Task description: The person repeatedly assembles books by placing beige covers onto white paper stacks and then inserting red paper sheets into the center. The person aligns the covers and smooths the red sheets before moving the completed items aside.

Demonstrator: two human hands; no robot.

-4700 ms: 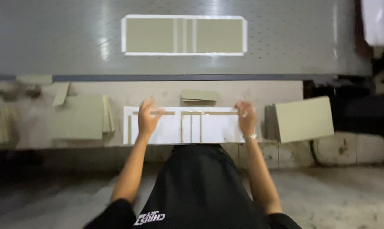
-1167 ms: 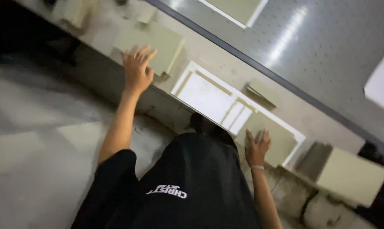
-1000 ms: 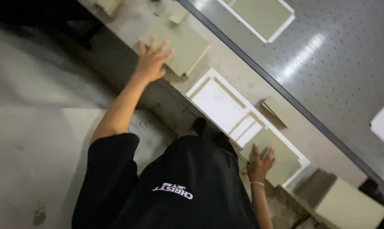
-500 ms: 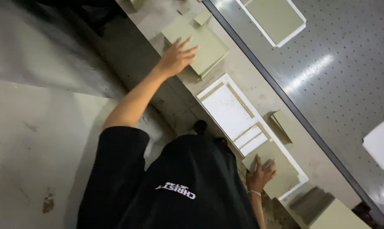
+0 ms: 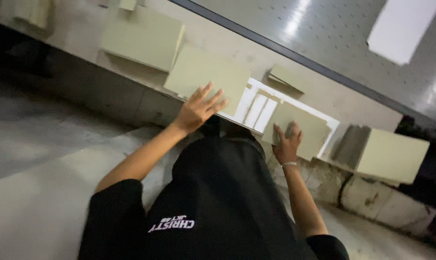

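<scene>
Concrete ledge: left hand, fingers spread, slides a light, stiff card; right hand lies flat on another panel; edges suit gripping

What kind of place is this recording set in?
Probably a workshop for cutting board or card: a large perforated machine bed, stacks of olive boards on a concrete ledge, and a white cut-out frame.

Pretty dim workshop: pale concrete floor, a long grey ledge on rough blocks, and behind it a big perforated metal table catching glare from overhead light.
</scene>
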